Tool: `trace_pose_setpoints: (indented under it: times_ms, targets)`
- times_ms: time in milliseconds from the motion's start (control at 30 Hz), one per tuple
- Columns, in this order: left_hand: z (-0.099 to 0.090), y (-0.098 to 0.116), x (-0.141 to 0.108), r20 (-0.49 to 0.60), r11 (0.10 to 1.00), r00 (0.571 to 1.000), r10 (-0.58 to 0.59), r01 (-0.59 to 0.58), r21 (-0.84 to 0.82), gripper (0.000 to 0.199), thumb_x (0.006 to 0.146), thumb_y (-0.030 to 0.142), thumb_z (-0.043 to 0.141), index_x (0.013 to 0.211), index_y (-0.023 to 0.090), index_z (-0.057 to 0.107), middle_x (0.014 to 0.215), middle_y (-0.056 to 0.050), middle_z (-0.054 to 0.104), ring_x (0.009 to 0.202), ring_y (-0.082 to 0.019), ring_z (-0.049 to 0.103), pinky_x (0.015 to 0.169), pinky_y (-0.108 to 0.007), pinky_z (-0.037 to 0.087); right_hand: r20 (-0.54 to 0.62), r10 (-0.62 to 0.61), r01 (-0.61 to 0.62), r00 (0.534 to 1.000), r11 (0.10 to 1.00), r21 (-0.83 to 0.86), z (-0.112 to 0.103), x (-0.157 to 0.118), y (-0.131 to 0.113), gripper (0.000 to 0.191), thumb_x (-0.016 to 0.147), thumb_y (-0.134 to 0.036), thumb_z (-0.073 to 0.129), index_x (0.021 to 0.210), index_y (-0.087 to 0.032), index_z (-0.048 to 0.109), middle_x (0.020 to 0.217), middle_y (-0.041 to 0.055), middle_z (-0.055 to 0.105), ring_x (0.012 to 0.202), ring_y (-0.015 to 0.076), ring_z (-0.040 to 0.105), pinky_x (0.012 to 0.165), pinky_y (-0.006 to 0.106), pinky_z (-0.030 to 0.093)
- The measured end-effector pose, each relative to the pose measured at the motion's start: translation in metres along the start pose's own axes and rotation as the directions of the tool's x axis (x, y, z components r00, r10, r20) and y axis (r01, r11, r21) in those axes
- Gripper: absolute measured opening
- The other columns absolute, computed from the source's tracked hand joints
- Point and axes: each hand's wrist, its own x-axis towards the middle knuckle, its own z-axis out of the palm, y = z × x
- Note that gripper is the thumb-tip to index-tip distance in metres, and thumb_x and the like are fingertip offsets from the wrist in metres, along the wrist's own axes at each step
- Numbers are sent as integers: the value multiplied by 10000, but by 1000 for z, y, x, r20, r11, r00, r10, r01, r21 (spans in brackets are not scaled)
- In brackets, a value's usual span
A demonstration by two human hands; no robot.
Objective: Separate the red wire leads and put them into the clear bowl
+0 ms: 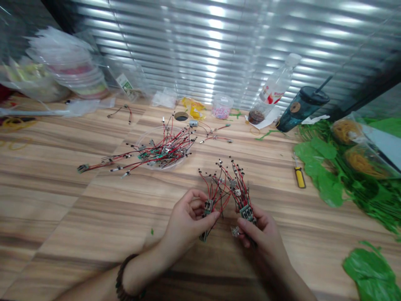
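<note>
My left hand point(188, 219) grips a bundle of red and black wired small switches point(214, 192) by its small circuit boards. My right hand point(260, 238) holds a second similar bundle point(241, 188), with a row of black switches at its fingertips. The two bundles nearly touch above my hands, and their wires fan out away from me. Farther back, a shallow clear plastic dish point(161, 148) holds a tangle of more wired parts, some hanging over its rim. Several loose wired pieces point(216, 133) lie beyond it on the wooden table point(62, 200).
A yellow-handled screwdriver point(300, 175) lies at the right, beside green plastic sheets point(319, 167). A plastic bottle point(278, 79), dark teal straw tumbler point(302, 108) and small tub of pink pieces point(222, 106) stand at the back. Plastic bags point(62, 71) crowd the far left.
</note>
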Motion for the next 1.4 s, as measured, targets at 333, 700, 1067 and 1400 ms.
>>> trace_pose_setpoints:
  times_ms: [333,700,1067,1400]
  targets:
    - [8,-4,0,-92,996,995,30,-38,-83,522,574,287,760,881,154,359,749,-5,637,608,-52,586,540,-137,497,-29,-158,151,987,973,-173,18,-12,-3,950,670,-276,758,1420,-235,176,672,-16,683,518,114,608,501,194,471]
    - [7,-6,2,-196,979,975,103,-135,-156,506,597,291,759,898,161,374,751,16,634,557,-44,578,525,-165,531,-26,-206,197,978,959,-206,13,-17,3,797,742,-319,714,1415,-222,298,626,-35,600,453,79,512,426,172,428]
    - [12,-7,0,-220,974,968,121,-159,-163,508,589,285,757,895,161,370,714,22,628,553,-52,595,542,-148,519,142,-182,177,973,983,46,3,-12,22,659,805,-428,624,1333,-112,388,412,-98,440,297,56,363,313,128,279]
    - [12,-5,2,-283,958,937,206,-252,-135,478,604,268,747,902,158,390,734,18,635,603,-32,594,561,-103,489,105,-107,108,989,994,-6,16,-27,30,719,847,-553,468,1362,-76,313,445,-63,495,339,78,359,348,164,250]
